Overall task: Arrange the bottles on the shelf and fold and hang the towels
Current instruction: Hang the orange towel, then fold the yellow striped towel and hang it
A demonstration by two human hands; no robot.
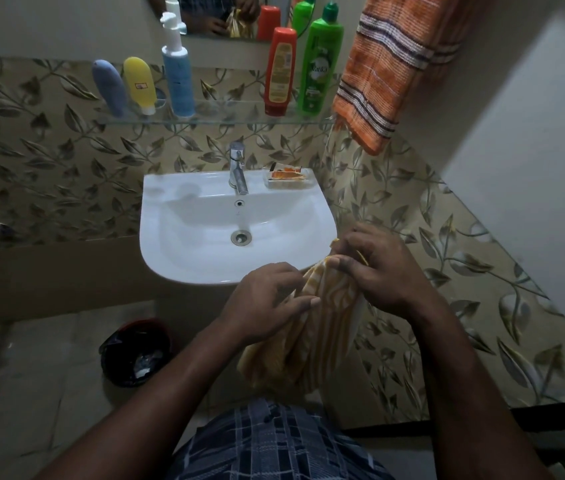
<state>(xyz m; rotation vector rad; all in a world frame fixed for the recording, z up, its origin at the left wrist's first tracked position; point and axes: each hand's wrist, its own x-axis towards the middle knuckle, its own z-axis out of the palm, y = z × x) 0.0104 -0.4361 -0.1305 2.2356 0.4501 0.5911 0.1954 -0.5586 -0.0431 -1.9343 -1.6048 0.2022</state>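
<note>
Yellow striped towel [322,327] is bunched between my two hands. Most of it hangs below the grip, just short of the sink [184,261] rim.

Right hand [381,268] curls over the top edge, thumb pressed into the cloth. Left hand [267,299] pinches the nearer fold between thumb and fingers.

Step in hand, by my reading: folding. To do it well I'd find the corners, match the edges, pull taut before doubling over, and keep the cloth out of the basin.

Up and right of the grip an orange towel [388,74] already hangs. Above the grip, bottles [319,71] stand on the glass shelf [225,114].
</note>
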